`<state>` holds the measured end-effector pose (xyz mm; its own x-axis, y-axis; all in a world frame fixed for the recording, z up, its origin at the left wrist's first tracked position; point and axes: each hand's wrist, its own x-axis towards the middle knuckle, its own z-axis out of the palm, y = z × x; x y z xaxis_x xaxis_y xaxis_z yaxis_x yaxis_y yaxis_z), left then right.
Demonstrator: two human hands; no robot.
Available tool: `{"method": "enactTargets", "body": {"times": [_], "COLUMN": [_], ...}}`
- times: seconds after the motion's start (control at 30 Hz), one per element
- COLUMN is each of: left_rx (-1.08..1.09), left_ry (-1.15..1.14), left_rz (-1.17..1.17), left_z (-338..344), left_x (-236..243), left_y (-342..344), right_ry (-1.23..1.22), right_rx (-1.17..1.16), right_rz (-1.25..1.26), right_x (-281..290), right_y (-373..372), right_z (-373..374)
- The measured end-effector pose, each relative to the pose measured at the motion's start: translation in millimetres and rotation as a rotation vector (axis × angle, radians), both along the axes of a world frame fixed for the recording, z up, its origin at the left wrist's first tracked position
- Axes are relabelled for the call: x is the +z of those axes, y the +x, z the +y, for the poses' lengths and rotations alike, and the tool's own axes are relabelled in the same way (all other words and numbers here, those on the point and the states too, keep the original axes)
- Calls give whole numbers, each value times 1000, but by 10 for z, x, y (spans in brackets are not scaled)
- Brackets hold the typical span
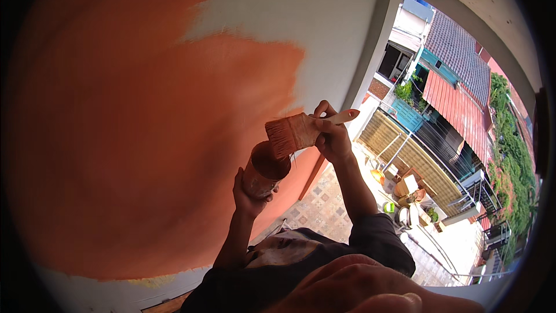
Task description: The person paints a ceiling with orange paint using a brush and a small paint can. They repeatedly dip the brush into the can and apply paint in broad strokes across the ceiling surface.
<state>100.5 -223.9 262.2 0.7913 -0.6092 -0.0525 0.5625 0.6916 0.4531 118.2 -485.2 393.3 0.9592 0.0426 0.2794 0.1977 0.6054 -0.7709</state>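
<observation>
Both hands are occupied in front of the chest. Left hand: palm and fingers curled around the side of a paint-smeared cup, thumb on its left side, fingertips showing at its right; forearm extends far from the near edge. Right hand: pinches the pale handle of a wide paintbrush between thumb and fingers, handle end projecting to the right; forearm extends far and slightly left from a dark sleeve. Brush lies across the body, its orange-coated bristles pointing left and overlapping the cup's mouth; cannot tell whether they touch the rim. Cup sits left of the right hand, apart from the partly orange wall. Patterned tile floor shows between the forearms.
</observation>
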Motion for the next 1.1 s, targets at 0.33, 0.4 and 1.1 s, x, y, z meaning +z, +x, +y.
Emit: {"method": "enactTargets", "body": {"times": [0.33,0.4,1.1], "left_rx": [-9,-32,-150], "left_ry": [-160,-219,-221], "left_rz": [-6,41,-34], "left_z": [-12,5,-261], "left_x": [-44,-66,52], "left_y": [-26,-25,67], "right_ry": [550,523,830], "right_rx": [-173,-267,-533], "right_rz": [-115,-233,-706], "right_x": [278,442,1647], "right_y": [460,569,1584], "right_z": [-178,-260,-764]}}
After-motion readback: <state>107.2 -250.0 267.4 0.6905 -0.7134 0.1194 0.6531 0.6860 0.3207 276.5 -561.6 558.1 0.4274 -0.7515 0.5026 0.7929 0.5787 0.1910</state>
